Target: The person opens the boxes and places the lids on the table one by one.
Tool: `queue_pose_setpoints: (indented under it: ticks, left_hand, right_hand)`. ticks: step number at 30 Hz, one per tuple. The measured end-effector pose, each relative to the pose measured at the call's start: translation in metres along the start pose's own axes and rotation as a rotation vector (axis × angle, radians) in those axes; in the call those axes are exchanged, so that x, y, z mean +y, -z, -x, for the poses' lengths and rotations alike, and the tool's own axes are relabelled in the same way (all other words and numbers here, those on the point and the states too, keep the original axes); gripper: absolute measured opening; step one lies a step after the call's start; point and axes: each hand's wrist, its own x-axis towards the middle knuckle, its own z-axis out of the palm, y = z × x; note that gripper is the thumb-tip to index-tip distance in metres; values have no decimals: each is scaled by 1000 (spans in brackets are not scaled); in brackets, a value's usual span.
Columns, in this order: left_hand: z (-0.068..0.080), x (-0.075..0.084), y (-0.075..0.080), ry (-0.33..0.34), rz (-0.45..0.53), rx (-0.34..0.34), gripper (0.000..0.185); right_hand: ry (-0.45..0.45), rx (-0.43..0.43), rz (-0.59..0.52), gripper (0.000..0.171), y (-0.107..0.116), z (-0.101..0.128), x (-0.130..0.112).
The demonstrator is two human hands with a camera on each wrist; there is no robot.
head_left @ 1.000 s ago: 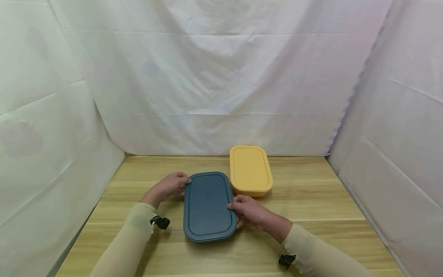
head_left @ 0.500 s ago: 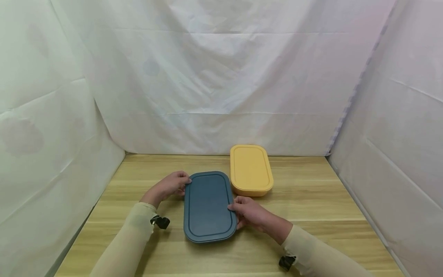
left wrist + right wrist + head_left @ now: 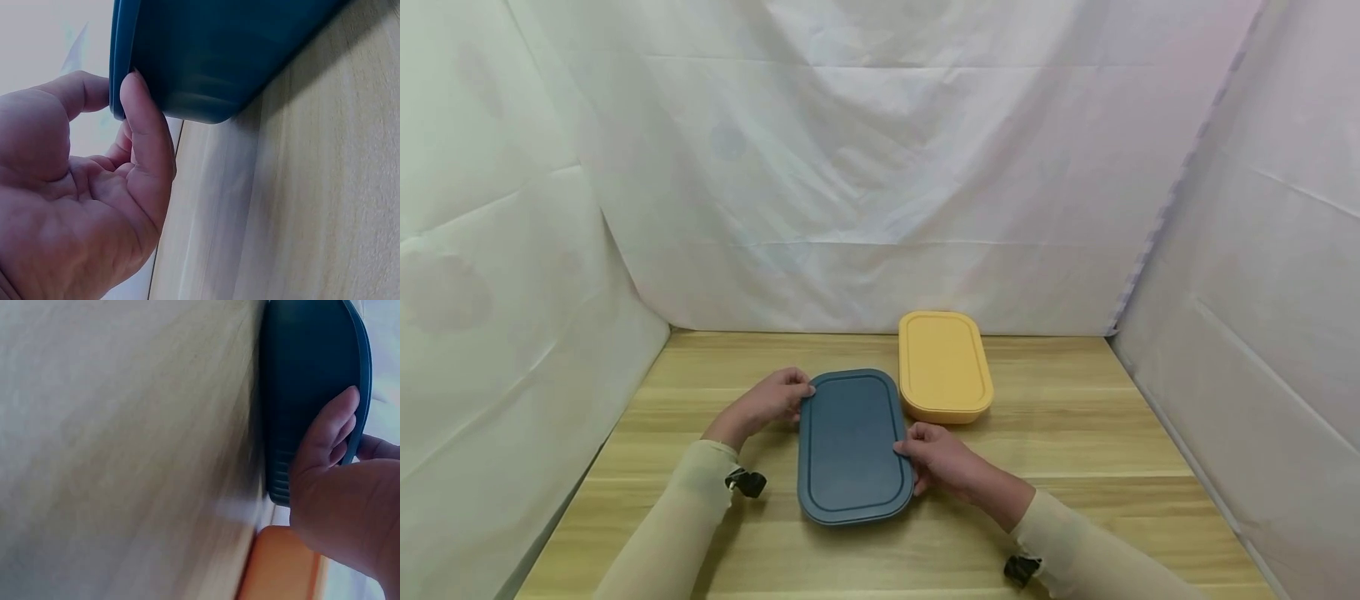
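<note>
A dark blue lidded food container (image 3: 854, 450) stands on the wooden table, its rounded rectangular lid facing up. My left hand (image 3: 769, 400) pinches the lid's rim at the far left corner, thumb on top and fingers beneath; the left wrist view shows this hand (image 3: 94, 169) with the fingertips under the rim. On the right side, my right hand (image 3: 943, 458) pinches the rim the same way, thumb on the lid's edge. In the right wrist view its fingers (image 3: 331, 428) lie against the container's side wall, below the rim.
A yellow lidded container (image 3: 945, 364) stands just behind and right of the blue one, close to its corner. White cloth (image 3: 865, 167) hangs at the back and both sides of the wooden table (image 3: 1075, 433). Black wrist cameras (image 3: 747, 482) hang beneath the sleeves.
</note>
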Motion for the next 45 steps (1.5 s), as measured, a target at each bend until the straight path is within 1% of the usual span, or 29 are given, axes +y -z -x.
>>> queue_pose_setpoints:
  ticks: [3,8,10,14,17,19,24,28,34,37,45]
  left_hand:
    - [0,-1,0,1,3,-1,20]
    - [-1,-2,1,3,0,-3,20]
    - [-1,-2,1,6,-2,-4,19]
    - [-1,-2,1,4,-6,-4,19]
    - [-1,-2,1,-1,-6,-3,19]
    - [-1,-2,1,-2,-4,-2,19]
    - [0,-2,1,2,-7,-1,19]
    - [0,-2,1,2,-9,0,20]
    - [-1,-2,1,-2,-11,-3,20]
    - [-2,-2,1,-3,-8,-4,20]
    - [-2,-2,1,5,-2,-7,19]
  right_hand:
    - [31,56,97,25,-2,4,-3]
    - [104,160,399,37,-9,12,-10]
    - [126,198,519,45,-13,14,-12]
    - [158,267,735,67,-22,19,-13]
    - [192,308,870,79,-29,22,-13]
    - [223,323,934,83,-32,24,-13]
    - [292,337,1049,94,-39,26,-10]
    - [298,309,1095,105,-43,28,-6]
    - [295,282,1109,113,-46,28,0]
    - [309,266,1119,114,-48,28,1]
    - [297,234,1144,115,-50,25,6]
